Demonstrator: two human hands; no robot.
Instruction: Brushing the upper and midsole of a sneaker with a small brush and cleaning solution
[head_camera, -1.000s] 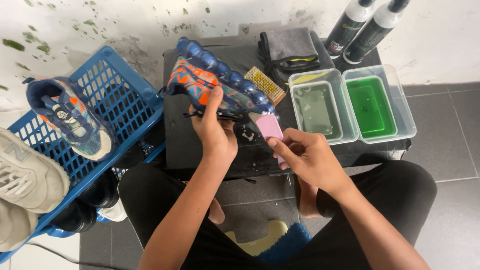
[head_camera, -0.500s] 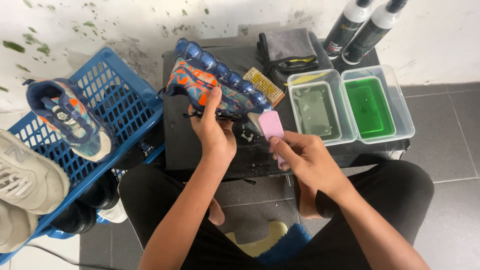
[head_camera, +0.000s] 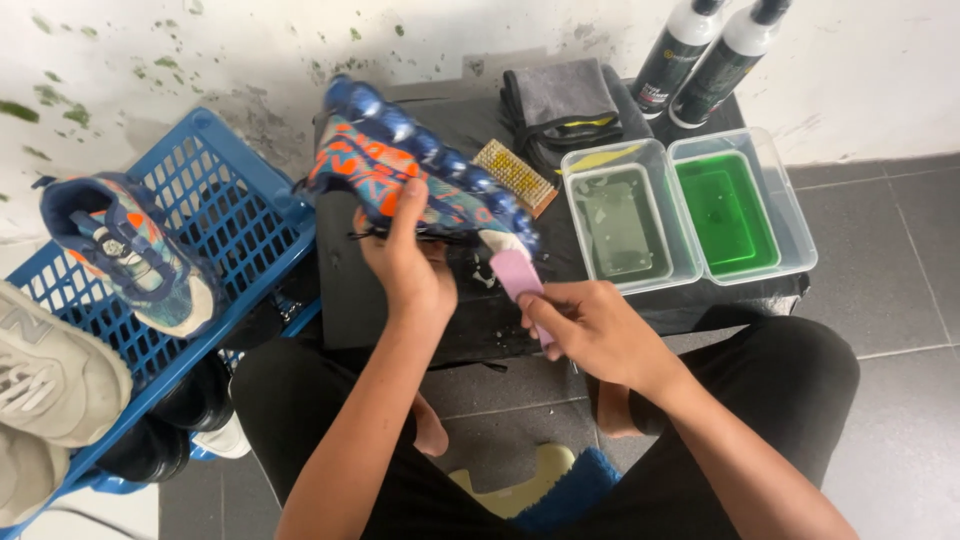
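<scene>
**Scrubbing a sneaker over the bench**

Left hand (head_camera: 408, 270) has its fingers (head_camera: 404, 200) wrapped around the side of the shoe (head_camera: 410, 175), a blue, teal and orange patterned sneaker with a bubbly blue sole, held tilted just above the dark bench (head_camera: 400, 310) in the upper middle of the frame. Thumb is tucked under, the rest curl over the upper, so a firm grasp.

Right hand (head_camera: 590, 325) is clenched around a pink brush (head_camera: 517, 275), smooth plastic by the look of it, with its top end pressed against the heel end of the shoe. Can't see the bristles from here.

Stuff around: a small brush with yellowish bristles (head_camera: 513, 177) lies just behind the shoe, and a folded grey cloth (head_camera: 560, 100) sits behind that. To the right are two clear plastic tubs, one with cloudy liquid (head_camera: 620, 215) and one with bright green liquid (head_camera: 730, 205), touching each other. Two black-and-white bottles (head_camera: 700, 60) stand at the top right. On the left, a blue plastic crate (head_camera: 240, 215) carries the matching sneaker (head_camera: 130, 250), with a beige shoe (head_camera: 50, 370) at the left edge. The wall is white and flaky, the floor grey tile.
</scene>
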